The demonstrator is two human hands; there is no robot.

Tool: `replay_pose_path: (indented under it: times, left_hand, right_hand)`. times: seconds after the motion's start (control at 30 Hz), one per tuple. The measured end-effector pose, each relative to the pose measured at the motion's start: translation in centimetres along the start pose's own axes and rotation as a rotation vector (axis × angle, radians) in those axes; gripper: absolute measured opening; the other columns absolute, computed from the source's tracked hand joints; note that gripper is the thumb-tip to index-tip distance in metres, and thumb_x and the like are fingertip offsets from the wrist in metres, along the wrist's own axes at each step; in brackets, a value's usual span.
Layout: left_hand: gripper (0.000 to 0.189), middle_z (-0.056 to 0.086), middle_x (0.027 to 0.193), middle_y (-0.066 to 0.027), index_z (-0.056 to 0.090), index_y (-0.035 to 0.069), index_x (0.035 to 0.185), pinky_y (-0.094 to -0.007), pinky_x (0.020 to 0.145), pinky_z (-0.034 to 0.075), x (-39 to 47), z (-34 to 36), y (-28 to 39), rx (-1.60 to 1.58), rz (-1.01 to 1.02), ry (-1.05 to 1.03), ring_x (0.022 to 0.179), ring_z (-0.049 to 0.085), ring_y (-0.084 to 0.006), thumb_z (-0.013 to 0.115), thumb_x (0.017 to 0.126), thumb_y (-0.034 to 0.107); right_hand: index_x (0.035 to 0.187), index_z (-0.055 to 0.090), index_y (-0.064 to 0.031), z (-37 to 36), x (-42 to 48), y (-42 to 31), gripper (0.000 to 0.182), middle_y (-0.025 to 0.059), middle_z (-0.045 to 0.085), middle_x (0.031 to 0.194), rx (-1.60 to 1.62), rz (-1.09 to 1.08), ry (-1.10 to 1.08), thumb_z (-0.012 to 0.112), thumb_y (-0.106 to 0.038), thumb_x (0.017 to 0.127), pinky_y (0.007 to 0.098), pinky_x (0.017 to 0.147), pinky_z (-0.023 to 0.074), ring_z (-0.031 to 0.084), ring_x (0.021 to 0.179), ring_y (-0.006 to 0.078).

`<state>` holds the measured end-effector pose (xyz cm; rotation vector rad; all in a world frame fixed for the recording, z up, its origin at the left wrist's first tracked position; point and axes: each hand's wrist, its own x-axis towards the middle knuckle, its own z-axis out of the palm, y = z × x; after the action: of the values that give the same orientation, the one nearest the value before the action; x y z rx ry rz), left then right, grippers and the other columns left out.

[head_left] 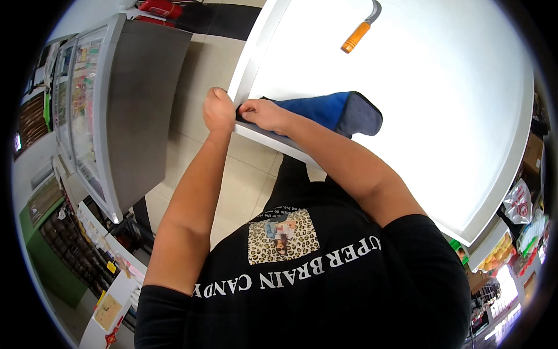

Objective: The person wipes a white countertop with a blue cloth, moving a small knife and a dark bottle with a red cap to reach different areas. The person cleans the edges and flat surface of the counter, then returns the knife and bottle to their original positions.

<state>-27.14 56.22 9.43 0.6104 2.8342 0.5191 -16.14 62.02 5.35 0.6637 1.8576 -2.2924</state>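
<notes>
A blue cloth [314, 109] with dark edging and a grey underside lies along the near left rim of a large white, raised-edge tabletop [427, 109]. My right hand [263, 114] is at the cloth's left end, fingers pinched on its dark edge against the inside of the corner. Just outside that corner, my left hand [219, 109] is curled close beside the rim; its fingertips are hidden, and whether it grips the cloth cannot be told. Farther back on the white surface lies a curved-blade knife or small sickle [357, 37] with an orange wooden handle, touched by neither hand.
A glass-fronted cabinet [139, 104] with a grey side stands to the left, across a strip of tiled floor [248, 161]. Red fire extinguishers [160, 8] are at the upper left. Shelves and a crate of yellowish fruit [497, 253] are beyond the table's right edge.
</notes>
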Motion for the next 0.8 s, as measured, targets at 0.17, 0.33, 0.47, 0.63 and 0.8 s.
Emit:
replay_pose_path:
  times: [0.17,0.33,0.47,0.63,0.8]
  left_hand:
    - [0.042,0.060,0.089,-0.0233,0.061,0.002,0.088,-0.0491,0.077,0.042,0.4,-0.3,-0.2,0.036,-0.019,-0.005,0.085,0.055,-0.0432,0.029,0.083,0.029]
    - [0.042,0.060,0.091,-0.0225,0.061,0.002,0.089,-0.0488,0.078,0.042,0.2,-0.9,0.1,0.024,-0.035,-0.007,0.087,0.054,-0.0432,0.030,0.083,0.029]
    - [0.041,0.060,0.092,-0.0222,0.061,0.002,0.090,-0.0486,0.077,0.043,0.2,-0.9,0.1,0.044,-0.042,-0.023,0.088,0.054,-0.0428,0.030,0.083,0.029]
    - [0.041,0.061,0.091,-0.0218,0.061,0.003,0.088,-0.0483,0.077,0.043,0.0,-0.8,0.0,0.036,-0.052,-0.042,0.087,0.055,-0.0428,0.030,0.084,0.029]
    - [0.040,0.060,0.090,-0.0222,0.060,0.003,0.088,-0.0481,0.076,0.043,0.3,-0.2,-0.2,0.078,-0.045,-0.033,0.086,0.055,-0.0426,0.030,0.084,0.029]
  right_hand:
    - [0.096,0.059,-0.0021,-0.6,-4.2,-0.2,0.020,0.0094,0.061,0.090,0.053,-0.188,0.008,0.057,-0.016,0.081,0.0279,0.075,0.0439,0.056,0.084,0.0175]
    - [0.092,0.058,-0.0025,-4.1,-12.8,0.9,0.014,0.0050,0.059,0.088,-0.012,-0.094,-0.046,0.059,-0.011,0.082,0.0256,0.075,0.0431,0.053,0.083,0.0118]
    - [0.090,0.058,-0.0030,-6.3,-18.5,2.4,0.011,0.0031,0.059,0.085,-0.006,0.084,-0.049,0.061,-0.007,0.080,0.0243,0.072,0.0434,0.053,0.079,0.0101]
    - [0.088,0.060,-0.0036,-5.3,-15.0,1.6,0.011,0.0049,0.061,0.079,-0.103,-0.070,-0.045,0.063,-0.009,0.078,0.0266,0.067,0.0452,0.056,0.074,0.0118]
    - [0.089,0.059,-0.0027,-2.2,-4.7,-1.5,0.013,0.0045,0.061,0.080,-0.182,-0.152,-0.091,0.057,-0.013,0.081,0.0262,0.067,0.0449,0.055,0.073,0.0121]
